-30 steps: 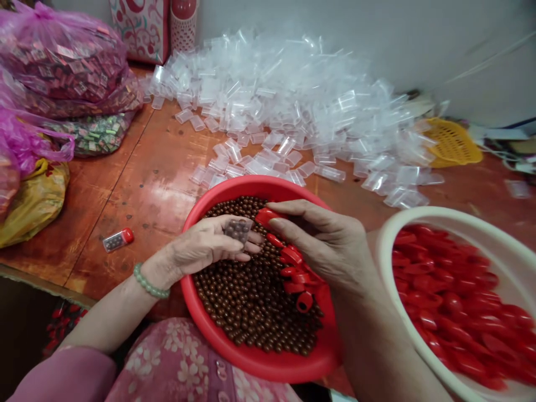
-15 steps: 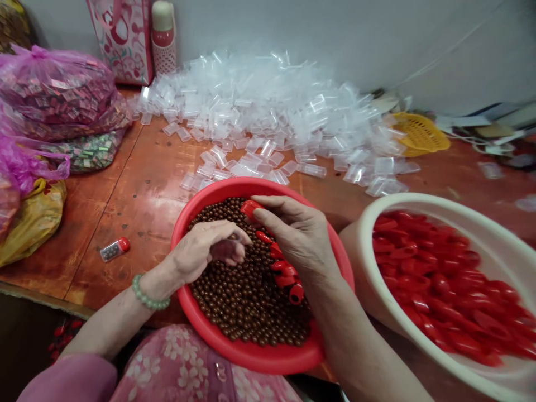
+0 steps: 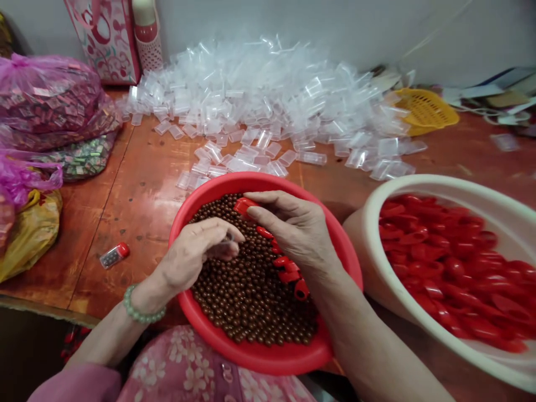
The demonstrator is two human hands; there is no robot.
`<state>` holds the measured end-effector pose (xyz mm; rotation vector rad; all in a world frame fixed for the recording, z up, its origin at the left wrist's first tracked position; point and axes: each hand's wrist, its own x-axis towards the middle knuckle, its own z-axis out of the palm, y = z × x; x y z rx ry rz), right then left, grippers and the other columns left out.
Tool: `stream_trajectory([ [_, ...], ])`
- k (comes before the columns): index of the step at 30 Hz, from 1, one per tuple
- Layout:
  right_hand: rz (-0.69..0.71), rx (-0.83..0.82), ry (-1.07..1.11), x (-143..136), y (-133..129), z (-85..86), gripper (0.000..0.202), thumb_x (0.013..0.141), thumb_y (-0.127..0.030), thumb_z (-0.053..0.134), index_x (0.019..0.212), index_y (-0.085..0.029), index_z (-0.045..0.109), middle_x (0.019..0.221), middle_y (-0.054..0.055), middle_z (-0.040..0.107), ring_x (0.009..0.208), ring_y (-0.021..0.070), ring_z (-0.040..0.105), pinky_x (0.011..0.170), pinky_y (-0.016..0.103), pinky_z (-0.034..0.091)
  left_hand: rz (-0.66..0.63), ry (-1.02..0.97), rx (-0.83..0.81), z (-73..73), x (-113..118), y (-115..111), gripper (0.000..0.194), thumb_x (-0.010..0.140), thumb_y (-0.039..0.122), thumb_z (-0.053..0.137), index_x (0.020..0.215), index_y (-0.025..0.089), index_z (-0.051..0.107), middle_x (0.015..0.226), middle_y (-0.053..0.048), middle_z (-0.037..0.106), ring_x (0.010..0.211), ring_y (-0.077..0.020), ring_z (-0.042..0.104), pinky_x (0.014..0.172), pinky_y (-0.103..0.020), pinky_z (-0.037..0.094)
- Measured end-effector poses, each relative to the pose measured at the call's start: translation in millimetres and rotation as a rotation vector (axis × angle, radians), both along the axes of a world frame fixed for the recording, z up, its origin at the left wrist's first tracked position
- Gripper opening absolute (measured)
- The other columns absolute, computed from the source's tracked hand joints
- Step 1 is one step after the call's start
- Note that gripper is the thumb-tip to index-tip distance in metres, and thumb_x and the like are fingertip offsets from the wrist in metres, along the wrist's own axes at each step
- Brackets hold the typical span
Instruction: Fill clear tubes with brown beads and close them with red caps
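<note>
- Grip check: right hand has a red cap pinched between thumb and fingertips, over the red basin.
- Left hand is half curled, palm hidden. There's a glimpse of something small at the fingers, but idk what, so can't tell if that grip is closed on anything.
- Brown balls fill most of the basin. More red pieces sit in a row by the right hand (can't tell if they're held or just lying there, tbh).
- IMO the step in hand is bringing cap and left hand together. They're near each other but apart rn, so the next move calls for a steady left hand and the cap lined up square.
- Capped clear case w/ dark balls inside lies on the tabletop, left of the basin. Pile of clear sleeves is behind the basin, and the white tub of red caps is off to the right.
- Diff vs the earliest frame: back then a clear case w/ balls showed plainly in the left fingers. Now that hand's rolled over and hides whatever's there. Red cap's still pinched in the right, and the capped case is still left of the basin, AFAICT.
</note>
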<state>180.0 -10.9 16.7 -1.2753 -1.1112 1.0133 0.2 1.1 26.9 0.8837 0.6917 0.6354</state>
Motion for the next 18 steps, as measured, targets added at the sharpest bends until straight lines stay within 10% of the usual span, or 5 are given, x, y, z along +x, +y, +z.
stream_trajectory([
  [18, -0.009, 0.136, -0.081, -4, -5, 3.9, 0.017, 0.078, -0.022, 0.072, 0.095, -0.026, 0.075, 0.092, 0.0, 0.076, 0.083, 0.0147, 0.07, 0.079, 0.029, 0.057, 0.009, -0.035, -0.167, -10.0, 4, 12, 0.057, 0.081, 0.067, 0.056, 0.087, 0.011, 0.065, 0.074, -0.004, 0.065, 0.066, -0.0111, 0.062, 0.061, -0.022, 0.05],
])
